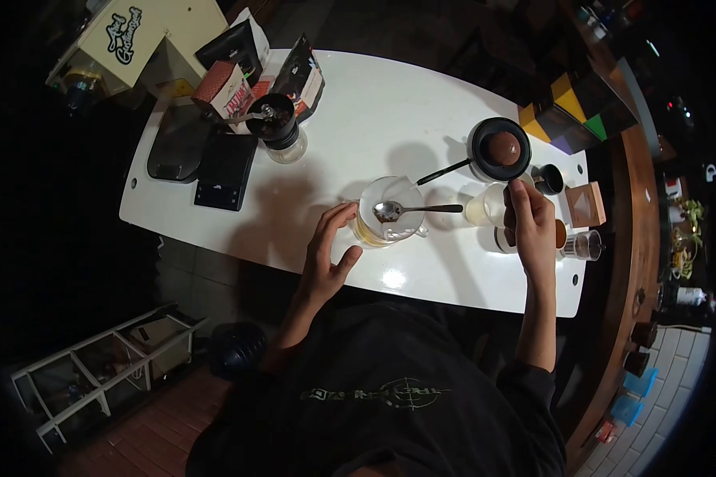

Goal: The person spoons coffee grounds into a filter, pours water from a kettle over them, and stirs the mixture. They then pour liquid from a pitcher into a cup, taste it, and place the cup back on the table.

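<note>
A clear glass vessel (366, 232) with yellowish liquid low inside stands near the table's front edge. A metal spoon (441, 208) lies across its top, with dark bits around the bowl. My left hand (326, 253) is beside the vessel, fingers bent, fingertips right at its side and thumb apart. To the right, my right hand (535, 216) is closed in a fist, thumb on top; I cannot tell what is in it. Next to this fist stands a glass with pale contents (479, 208). Behind it is a round black vessel (477, 159) with a brown rounded top and a thin black arm.
A hand coffee grinder (282, 139), bags and a pink box (224, 91) stand at the left, near a black flat scale (224, 175). Cups, a small brown box (585, 204) and a clear jar (587, 246) crowd the right end. A metal-framed shelf (107, 374) stands lower left.
</note>
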